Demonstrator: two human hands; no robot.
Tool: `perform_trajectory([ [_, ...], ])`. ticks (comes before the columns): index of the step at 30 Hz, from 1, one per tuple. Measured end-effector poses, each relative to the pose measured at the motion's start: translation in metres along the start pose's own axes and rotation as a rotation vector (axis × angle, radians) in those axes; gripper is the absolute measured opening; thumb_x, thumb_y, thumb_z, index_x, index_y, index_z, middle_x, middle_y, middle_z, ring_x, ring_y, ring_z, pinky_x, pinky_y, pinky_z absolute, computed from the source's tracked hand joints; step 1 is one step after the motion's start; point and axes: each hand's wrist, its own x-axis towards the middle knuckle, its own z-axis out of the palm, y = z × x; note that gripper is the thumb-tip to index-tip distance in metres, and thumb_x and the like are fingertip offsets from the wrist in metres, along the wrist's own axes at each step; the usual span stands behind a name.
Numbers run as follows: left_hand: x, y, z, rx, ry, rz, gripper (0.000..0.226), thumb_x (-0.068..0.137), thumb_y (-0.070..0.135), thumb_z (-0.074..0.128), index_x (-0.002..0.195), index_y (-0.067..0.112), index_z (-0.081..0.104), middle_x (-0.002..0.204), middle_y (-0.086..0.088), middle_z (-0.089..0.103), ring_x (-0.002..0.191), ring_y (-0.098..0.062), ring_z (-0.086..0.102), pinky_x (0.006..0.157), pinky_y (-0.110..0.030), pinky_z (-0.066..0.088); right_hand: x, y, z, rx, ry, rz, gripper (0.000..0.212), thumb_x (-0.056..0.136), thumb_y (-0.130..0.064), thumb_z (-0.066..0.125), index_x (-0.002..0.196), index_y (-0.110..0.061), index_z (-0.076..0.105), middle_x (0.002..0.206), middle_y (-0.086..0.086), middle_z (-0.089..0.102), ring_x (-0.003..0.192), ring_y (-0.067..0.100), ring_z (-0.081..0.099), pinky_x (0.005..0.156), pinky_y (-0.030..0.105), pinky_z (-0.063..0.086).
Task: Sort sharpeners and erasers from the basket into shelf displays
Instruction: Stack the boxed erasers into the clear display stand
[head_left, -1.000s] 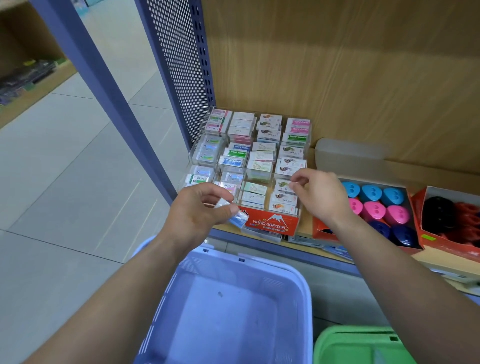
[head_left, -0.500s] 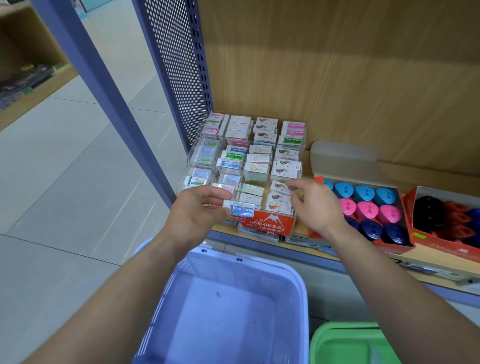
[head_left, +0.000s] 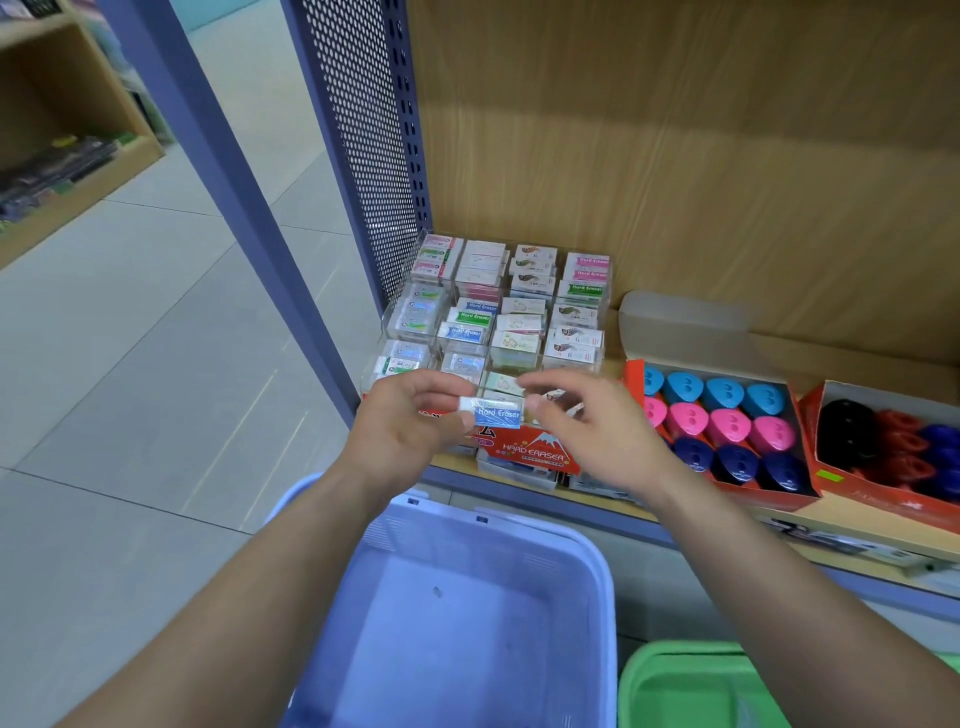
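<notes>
Wooden shelf (head_left: 675, 156) ahead: eraser (head_left: 493, 413) level between hands, left hand (head_left: 400, 426) pinching left end, right hand (head_left: 587, 436) pinching right end.

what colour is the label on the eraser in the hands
Blue with white "Hard Eraser" lettering on the eraser, clearest in the head view.

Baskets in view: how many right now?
2. The lavender basket sits at bottom centre, nearest the camera; the green basket is beside it on the right, cut off by the frame's bottom edge. Others may lie out of view.
</notes>
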Motion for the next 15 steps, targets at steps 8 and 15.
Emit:
perform_trajectory([
  [8,0.005,-0.005,-0.011,0.046,0.083,0.053,0.025,0.086,0.004,0.076,0.101,0.023,0.073,0.102,-0.003,0.073,0.086,-0.016,0.072,0.084,-0.039,0.061,0.02,-0.022,0.019,0.19,-0.114,0.025,0.034,0.08,-0.01,0.083,0.107,-0.027,0.073,0.101,-0.009,0.07,0.072,0.014,0.069,0.077,0.037,0.061],
  [15,0.01,-0.014,-0.033,0.552,0.104,0.117,0.039,0.091,0.025,0.072,0.129,0.031,0.063,0.126,0.011,0.063,0.117,-0.009,0.057,0.094,-0.023,0.044,0.11,0.004,0.022,-0.112,0.121,0.042,0.032,0.087,-0.033,0.078,0.117,-0.026,0.071,0.107,-0.01,0.071,0.087,0.008,0.068,0.076,0.037,0.06],
])
